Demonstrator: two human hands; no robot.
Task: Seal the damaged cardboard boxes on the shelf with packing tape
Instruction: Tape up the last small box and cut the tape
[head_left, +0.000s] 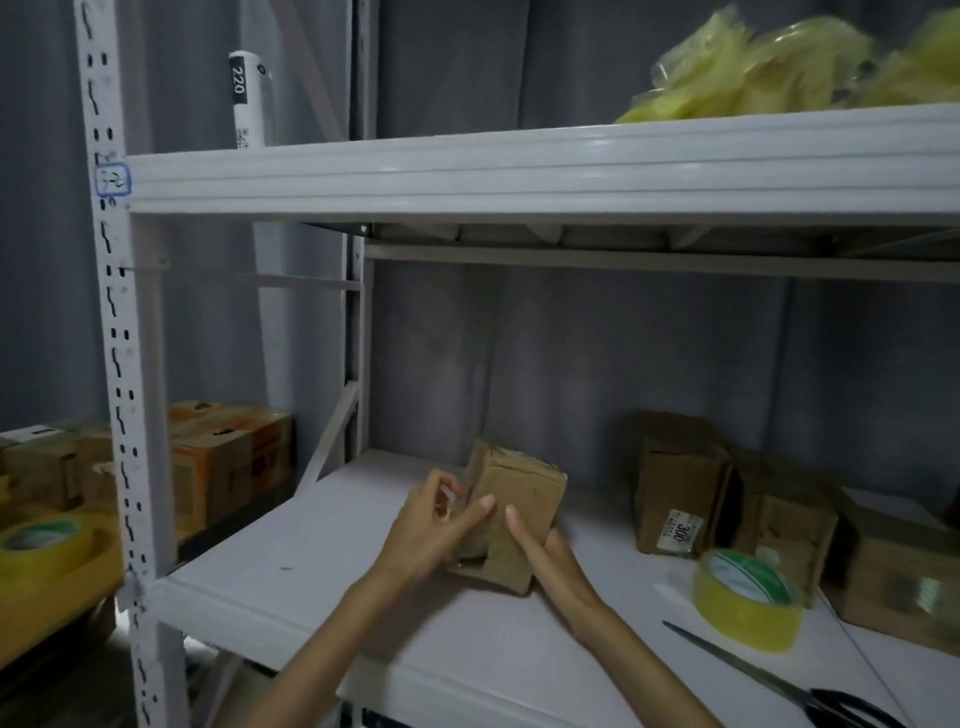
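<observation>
Two bare arms show, coming up from the bottom of the picture. No sleeves cover them, right down to where they leave the view. The left hand (431, 525) and the right hand (545, 551) wear no gloves. There are no rings, no watch and no bands on the wrists. The fingers are slim, with short, plain nails.

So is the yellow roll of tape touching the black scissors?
Apart. The head view shows bare white shelf between the yellow roll of packing tape and the black-handled scissors.
</observation>
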